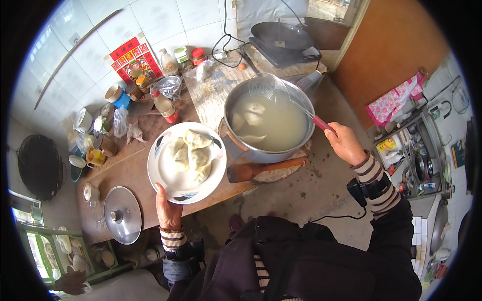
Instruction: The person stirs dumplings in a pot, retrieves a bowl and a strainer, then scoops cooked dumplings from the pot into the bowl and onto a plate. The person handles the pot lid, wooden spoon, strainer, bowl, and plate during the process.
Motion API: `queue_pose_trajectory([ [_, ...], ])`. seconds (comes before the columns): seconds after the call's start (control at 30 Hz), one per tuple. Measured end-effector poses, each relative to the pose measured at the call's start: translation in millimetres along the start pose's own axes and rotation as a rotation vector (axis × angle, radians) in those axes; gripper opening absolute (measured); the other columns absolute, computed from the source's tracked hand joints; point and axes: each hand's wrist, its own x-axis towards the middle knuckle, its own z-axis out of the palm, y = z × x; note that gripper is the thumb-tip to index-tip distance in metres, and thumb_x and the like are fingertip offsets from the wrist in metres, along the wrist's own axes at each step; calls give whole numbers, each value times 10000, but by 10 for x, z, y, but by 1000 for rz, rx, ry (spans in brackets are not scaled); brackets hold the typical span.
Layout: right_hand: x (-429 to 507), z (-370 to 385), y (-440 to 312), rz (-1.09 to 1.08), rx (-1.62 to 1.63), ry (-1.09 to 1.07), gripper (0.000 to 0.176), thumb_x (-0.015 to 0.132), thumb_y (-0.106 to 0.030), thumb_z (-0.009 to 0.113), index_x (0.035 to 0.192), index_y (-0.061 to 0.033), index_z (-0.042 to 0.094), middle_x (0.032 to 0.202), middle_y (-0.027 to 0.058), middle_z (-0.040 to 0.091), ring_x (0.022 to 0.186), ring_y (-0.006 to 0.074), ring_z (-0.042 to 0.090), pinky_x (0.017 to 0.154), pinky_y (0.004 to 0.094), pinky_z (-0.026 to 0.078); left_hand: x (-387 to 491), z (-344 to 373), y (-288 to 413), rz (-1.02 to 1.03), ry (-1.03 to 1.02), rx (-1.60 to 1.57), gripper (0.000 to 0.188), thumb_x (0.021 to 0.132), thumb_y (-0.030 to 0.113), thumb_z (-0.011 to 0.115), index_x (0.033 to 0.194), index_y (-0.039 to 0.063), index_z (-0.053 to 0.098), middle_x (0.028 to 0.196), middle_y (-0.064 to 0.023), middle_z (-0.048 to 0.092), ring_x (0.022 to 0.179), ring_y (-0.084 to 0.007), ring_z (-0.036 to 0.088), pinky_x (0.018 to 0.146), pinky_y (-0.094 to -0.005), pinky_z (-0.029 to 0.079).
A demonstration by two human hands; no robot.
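Note:
My left hand (168, 210) grips the near rim of a white patterned plate (165, 184), its thumb over the edge. Several boiled dumplings (197, 160) lie on the plate. Right of it stands a large metal pot (271, 152) of cloudy liquid, where more dumplings (253, 118) show near the left side. My right hand (344, 143) is closed around the red handle of a wire skimmer (269, 89). The skimmer's mesh basket is over the far part of the pot and holds no dumpling that I can see; whether it touches the liquid is unclear.
A wooden-handled tool (260, 169) lies against the pot's near side. A glass pot lid (122, 215) rests at the table's near left edge. Behind the plate stands a red-capped bottle (165, 107), with jars and bags farther back. A black wok (282, 35) sits beyond the pot, near an egg (242, 66).

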Motion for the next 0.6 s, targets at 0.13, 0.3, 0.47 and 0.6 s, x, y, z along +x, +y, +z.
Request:
queue_pose_trajectory([
  [0.13,10,8,-7,15,95,-66,194,897,-201,483,866,-17,538,567,-7,463,460,66,429,418,242,352,22,-7,-9,-10,-21,-11,603,889,387,514,1328,21,321,1314,-102,433,1202,-260,419,1014,-436,328],
  [0.3,-25,-53,-115,385,350,-211,211,905,-212,470,850,-20,538,594,-7,477,447,44,415,382,214,339,31,-2,-23,11,-10,8,623,881,382,528,1335,15,308,1319,-103,426,1206,-259,414,1019,-423,325],
  [0.47,-62,-95,-185,484,505,-293,169,926,-204,446,901,-45,499,599,-40,419,413,5,312,346,166,231,54,13,-51,16,-27,5,616,882,376,530,1331,14,316,1317,-106,428,1200,-257,420,1017,-421,329],
  [0.6,-98,-117,-199,550,568,-310,172,928,-204,445,917,-40,495,604,-36,420,412,2,296,348,165,216,40,-8,-44,3,-20,-32,607,888,377,520,1327,10,320,1311,-105,433,1192,-257,427,1006,-425,342],
])
